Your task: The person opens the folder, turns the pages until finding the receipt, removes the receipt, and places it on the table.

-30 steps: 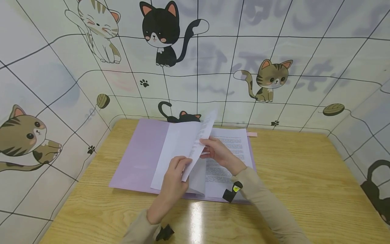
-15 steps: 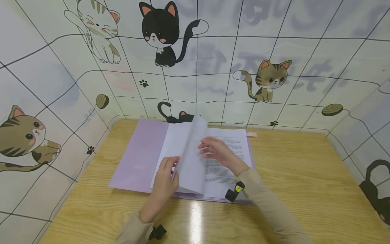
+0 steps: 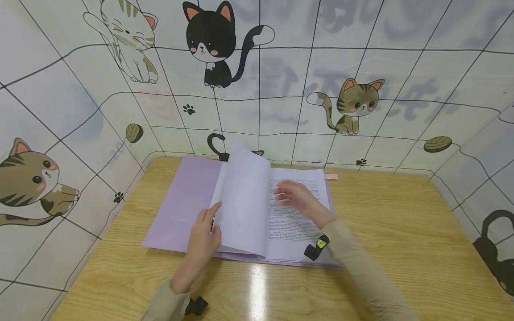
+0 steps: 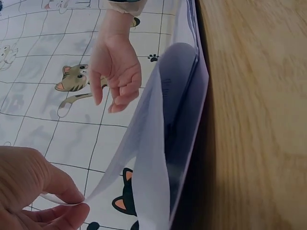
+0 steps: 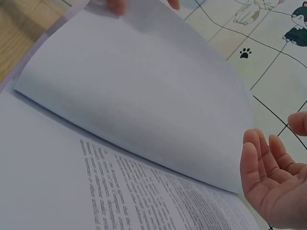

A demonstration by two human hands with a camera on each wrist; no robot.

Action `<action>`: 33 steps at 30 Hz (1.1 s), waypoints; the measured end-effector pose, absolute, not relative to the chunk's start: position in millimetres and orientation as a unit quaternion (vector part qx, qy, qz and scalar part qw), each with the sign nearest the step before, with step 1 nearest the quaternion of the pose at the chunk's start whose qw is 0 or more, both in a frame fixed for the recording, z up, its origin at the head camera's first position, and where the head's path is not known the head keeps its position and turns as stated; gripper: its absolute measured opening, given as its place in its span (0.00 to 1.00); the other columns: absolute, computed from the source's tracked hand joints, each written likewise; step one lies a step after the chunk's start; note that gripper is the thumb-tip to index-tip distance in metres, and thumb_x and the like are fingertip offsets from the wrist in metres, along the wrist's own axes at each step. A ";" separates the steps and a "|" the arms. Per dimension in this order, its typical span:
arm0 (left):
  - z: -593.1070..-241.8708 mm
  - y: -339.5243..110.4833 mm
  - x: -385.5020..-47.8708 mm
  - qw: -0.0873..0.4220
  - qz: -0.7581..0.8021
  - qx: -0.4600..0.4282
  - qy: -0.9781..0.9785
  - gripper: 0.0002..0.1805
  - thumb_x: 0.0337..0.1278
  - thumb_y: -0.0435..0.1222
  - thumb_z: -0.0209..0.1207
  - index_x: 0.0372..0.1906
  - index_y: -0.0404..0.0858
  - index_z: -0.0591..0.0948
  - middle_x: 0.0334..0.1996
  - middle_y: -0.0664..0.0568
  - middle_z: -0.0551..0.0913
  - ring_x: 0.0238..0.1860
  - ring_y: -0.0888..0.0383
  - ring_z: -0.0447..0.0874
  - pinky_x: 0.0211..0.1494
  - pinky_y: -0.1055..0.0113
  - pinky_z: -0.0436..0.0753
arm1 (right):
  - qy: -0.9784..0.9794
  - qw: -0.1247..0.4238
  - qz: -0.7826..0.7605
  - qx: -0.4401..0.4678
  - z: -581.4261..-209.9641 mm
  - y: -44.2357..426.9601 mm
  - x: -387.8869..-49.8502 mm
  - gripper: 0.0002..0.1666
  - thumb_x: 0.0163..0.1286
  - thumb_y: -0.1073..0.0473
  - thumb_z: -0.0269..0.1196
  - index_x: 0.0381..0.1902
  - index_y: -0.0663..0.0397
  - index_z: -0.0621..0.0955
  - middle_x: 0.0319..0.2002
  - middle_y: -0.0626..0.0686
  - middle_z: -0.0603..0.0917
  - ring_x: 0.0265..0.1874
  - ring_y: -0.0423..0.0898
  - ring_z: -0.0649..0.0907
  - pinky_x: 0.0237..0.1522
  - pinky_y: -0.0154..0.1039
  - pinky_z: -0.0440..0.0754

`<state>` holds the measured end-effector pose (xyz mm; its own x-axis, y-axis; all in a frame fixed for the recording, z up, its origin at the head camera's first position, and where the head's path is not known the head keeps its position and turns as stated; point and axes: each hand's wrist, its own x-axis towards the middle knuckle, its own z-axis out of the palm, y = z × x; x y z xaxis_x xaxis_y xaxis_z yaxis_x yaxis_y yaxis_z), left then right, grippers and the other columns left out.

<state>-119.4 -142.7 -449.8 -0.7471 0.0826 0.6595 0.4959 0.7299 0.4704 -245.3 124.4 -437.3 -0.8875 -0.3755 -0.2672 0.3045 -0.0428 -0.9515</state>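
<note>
The beige-sleeved left arm [image 3: 163, 303] reaches up and in, and there's the bare left hand [image 3: 202, 234], thumb and fingertips pressed together in a pinching grip! Opposite, the beige-sleeved right arm [image 3: 363, 269] angles inward, its bare right hand [image 3: 296, 199] hovering palm-inward, fingers loosely bent, thumb apart.

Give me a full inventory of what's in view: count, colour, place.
Table: one, yellowish wood, across the lower head view.
Wall covering: panel count unclear, whitish with dark grid lines, around the table.
Printed cats: six, mixed black, brown and white, on the covering.
Yarn balls: two, olive, same covering.
Folder: one, lilac, open on the table.
Turned sheet: one, white, raised over the folder.
Printed page: one on top, white with dark text, folder's right side.
Tab: one, pink, folder's upper right.
Sleeves: two, beige, on the forearms.
Left hand: one, pinching the turned sheet.
Right hand: one, above the printed page.
</note>
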 end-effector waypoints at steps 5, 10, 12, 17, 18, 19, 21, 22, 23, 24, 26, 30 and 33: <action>-455.5 -150.7 -120.4 0.292 -0.313 -0.147 -0.892 0.27 0.28 0.12 0.58 0.46 0.25 0.76 0.33 0.37 0.75 0.26 0.50 0.76 0.27 0.63 0.80 | 0.657 0.232 -0.717 -0.009 -443.0 134.7 -251.5 0.24 0.72 0.57 0.50 0.57 0.71 0.66 0.37 0.50 0.81 0.39 0.46 0.81 0.42 0.35 0.79; -461.1 -159.6 -121.7 0.249 -0.309 -0.113 -0.911 0.20 0.32 0.14 0.60 0.41 0.22 0.77 0.35 0.34 0.78 0.35 0.40 0.80 0.36 0.56 0.83 | 0.666 0.227 -0.710 -0.007 -445.0 142.7 -255.8 0.25 0.73 0.56 0.50 0.58 0.70 0.65 0.38 0.50 0.80 0.38 0.44 0.81 0.44 0.36 0.79; -462.4 -162.3 -122.2 0.231 -0.308 -0.102 -0.917 0.19 0.33 0.14 0.60 0.40 0.21 0.77 0.35 0.34 0.78 0.36 0.39 0.80 0.37 0.56 0.83 | 0.670 0.226 -0.707 -0.008 -444.6 145.0 -256.9 0.25 0.73 0.55 0.50 0.59 0.70 0.64 0.38 0.50 0.79 0.38 0.43 0.80 0.45 0.36 0.79; -463.9 -166.6 -124.8 0.191 -0.305 -0.078 -0.930 0.14 0.36 0.16 0.61 0.37 0.21 0.79 0.34 0.33 0.79 0.36 0.39 0.81 0.36 0.57 0.83 | 0.668 0.225 -0.710 -0.006 -442.4 149.1 -259.0 0.26 0.73 0.55 0.50 0.60 0.71 0.64 0.39 0.50 0.80 0.38 0.42 0.80 0.44 0.35 0.79; -464.0 -167.1 -125.3 0.184 -0.305 -0.076 -0.931 0.14 0.37 0.17 0.61 0.36 0.21 0.79 0.33 0.33 0.79 0.35 0.40 0.81 0.36 0.57 0.83 | 0.666 0.226 -0.711 -0.004 -442.2 149.6 -259.4 0.27 0.73 0.55 0.50 0.60 0.71 0.63 0.39 0.50 0.80 0.37 0.42 0.81 0.44 0.35 0.79; -464.1 -167.6 -125.7 0.176 -0.305 -0.072 -0.933 0.13 0.37 0.17 0.61 0.36 0.21 0.79 0.33 0.33 0.79 0.35 0.40 0.81 0.36 0.57 0.83 | 0.666 0.225 -0.711 -0.002 -442.3 150.3 -259.8 0.27 0.73 0.55 0.50 0.60 0.71 0.63 0.38 0.50 0.80 0.37 0.42 0.81 0.43 0.35 0.79; -464.9 -168.4 -126.8 0.161 -0.303 -0.065 -0.937 0.12 0.38 0.17 0.61 0.35 0.21 0.79 0.32 0.34 0.79 0.35 0.40 0.81 0.37 0.57 0.83 | 0.665 0.223 -0.712 0.004 -443.2 151.3 -261.2 0.26 0.73 0.56 0.50 0.60 0.72 0.63 0.38 0.50 0.80 0.37 0.42 0.81 0.42 0.34 0.79; -465.4 -168.9 -127.4 0.154 -0.300 -0.059 -0.939 0.12 0.38 0.18 0.61 0.35 0.21 0.79 0.32 0.34 0.79 0.36 0.40 0.81 0.38 0.56 0.82 | 0.667 0.221 -0.711 0.005 -443.8 151.9 -262.0 0.26 0.73 0.56 0.49 0.60 0.72 0.63 0.37 0.49 0.80 0.37 0.42 0.81 0.42 0.34 0.80; -466.0 -169.4 -128.0 0.148 -0.297 -0.055 -0.942 0.12 0.38 0.19 0.61 0.35 0.21 0.79 0.32 0.35 0.79 0.36 0.40 0.80 0.39 0.55 0.82 | 0.668 0.220 -0.711 0.007 -444.3 152.5 -262.8 0.26 0.73 0.56 0.49 0.60 0.72 0.64 0.37 0.49 0.80 0.37 0.43 0.82 0.42 0.34 0.80; -466.6 -169.9 -128.4 0.141 -0.294 -0.051 -0.944 0.12 0.38 0.19 0.61 0.35 0.21 0.80 0.31 0.35 0.79 0.36 0.40 0.80 0.39 0.54 0.82 | 0.669 0.218 -0.710 0.009 -444.9 153.3 -263.7 0.26 0.73 0.56 0.49 0.60 0.72 0.64 0.37 0.49 0.80 0.37 0.43 0.82 0.42 0.34 0.80; -468.5 -170.6 -129.7 0.132 -0.286 -0.043 -0.948 0.12 0.37 0.20 0.62 0.35 0.22 0.80 0.32 0.35 0.78 0.37 0.39 0.80 0.41 0.52 0.81 | 0.670 0.216 -0.710 0.009 -446.2 155.6 -265.5 0.26 0.73 0.57 0.50 0.60 0.72 0.63 0.37 0.49 0.80 0.38 0.43 0.82 0.42 0.34 0.80; -470.7 -171.8 -130.9 0.111 -0.275 -0.031 -0.954 0.12 0.37 0.22 0.62 0.34 0.22 0.80 0.32 0.35 0.78 0.37 0.38 0.79 0.42 0.50 0.80 | 0.670 0.215 -0.710 0.007 -448.4 160.8 -268.6 0.27 0.73 0.57 0.49 0.61 0.72 0.62 0.37 0.49 0.80 0.39 0.45 0.81 0.42 0.33 0.80; -471.1 -172.0 -131.2 0.100 -0.272 -0.025 -0.957 0.13 0.37 0.23 0.63 0.34 0.22 0.80 0.32 0.36 0.78 0.37 0.39 0.79 0.41 0.50 0.80 | 0.668 0.214 -0.712 0.011 -449.6 163.8 -270.1 0.27 0.73 0.57 0.49 0.61 0.73 0.62 0.36 0.48 0.81 0.38 0.43 0.81 0.41 0.32 0.80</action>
<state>-131.2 -172.0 -471.1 -0.9790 -0.0070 0.2038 0.1012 0.8512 0.5150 -270.1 163.8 -449.6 -0.9081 -0.2908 -0.3014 0.3192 -0.0146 -0.9476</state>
